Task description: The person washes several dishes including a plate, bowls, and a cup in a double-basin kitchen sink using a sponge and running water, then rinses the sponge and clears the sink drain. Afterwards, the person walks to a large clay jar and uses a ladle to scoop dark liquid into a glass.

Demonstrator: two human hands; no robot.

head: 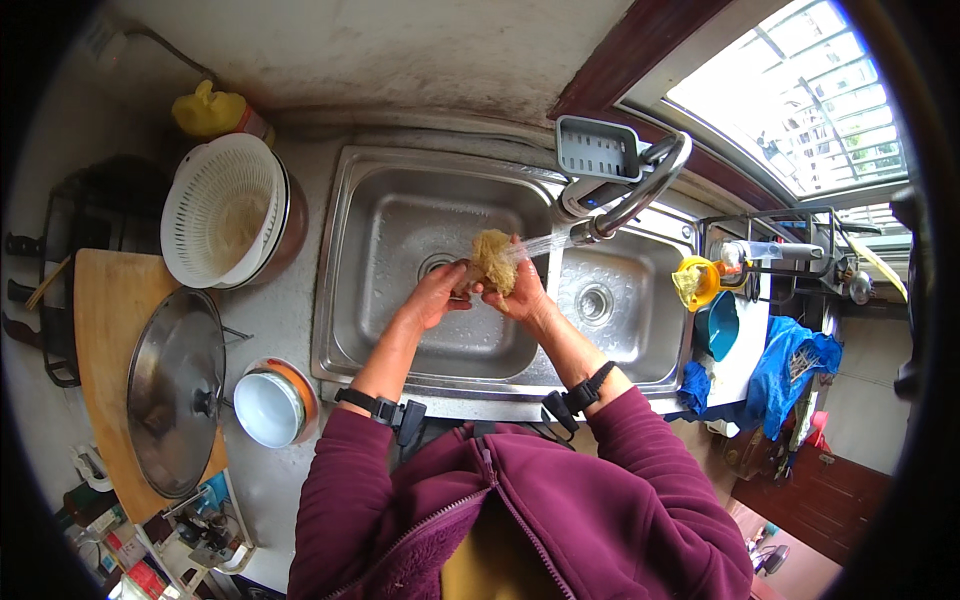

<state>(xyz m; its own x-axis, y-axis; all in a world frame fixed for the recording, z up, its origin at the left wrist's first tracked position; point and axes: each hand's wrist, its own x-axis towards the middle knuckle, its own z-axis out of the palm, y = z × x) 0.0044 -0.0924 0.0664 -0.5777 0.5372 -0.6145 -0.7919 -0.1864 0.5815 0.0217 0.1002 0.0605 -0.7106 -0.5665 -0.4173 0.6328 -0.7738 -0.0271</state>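
Water sprays from the curved metal faucet (651, 187) onto a pale yellow, fibrous scrubbing sponge (493, 259) over the left basin of the stainless steel sink (382, 217). My right hand (525, 289) supports the sponge from the right and below, with the fingers curled around it. On its left side is my left hand (441, 294), its fingers bent close to the sponge; something glossy, perhaps water or another small object, shows between the hands and cannot be made out. Part of the basin's drain is hidden behind my left hand.
Left of the sink stand a white colander (221, 210) on a pot, stacked bowls (268, 409), a glass lid (176, 390) and a wooden cutting board (112, 315). To the right are a yellow strainer (697, 283), a teal bowl (718, 326), a blue cloth (696, 386) and a wire rack (772, 217).
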